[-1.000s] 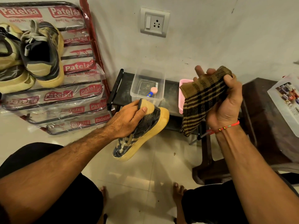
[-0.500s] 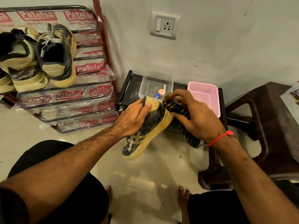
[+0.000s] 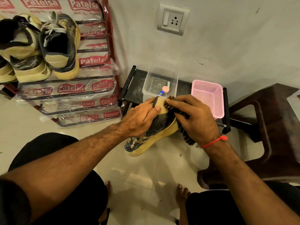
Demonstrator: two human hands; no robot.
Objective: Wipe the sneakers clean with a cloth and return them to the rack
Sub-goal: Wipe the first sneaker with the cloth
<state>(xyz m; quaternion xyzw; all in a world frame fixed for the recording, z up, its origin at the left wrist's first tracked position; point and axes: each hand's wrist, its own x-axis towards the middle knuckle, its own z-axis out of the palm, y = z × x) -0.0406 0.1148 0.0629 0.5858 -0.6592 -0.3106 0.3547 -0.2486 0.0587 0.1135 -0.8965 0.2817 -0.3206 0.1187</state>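
The left hand (image 3: 142, 118) grasps the sneaker (image 3: 151, 133) at the heel collar, held in the air above the floor, toe down. The right hand (image 3: 196, 119) grips the cloth (image 3: 186, 137) against the heel. The sneaker appears light, with a stiff sole and a softer upper; the heel gives the firmest hold. The cloth is limp. The rack (image 3: 107, 51) stands to the left.

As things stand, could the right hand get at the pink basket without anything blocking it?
Probably yes, once freed. The right hand is holding the striped cloth against the sneaker, and the pink basket sits just beyond it on the low black stand, its open top unobstructed. Nothing stands between them.
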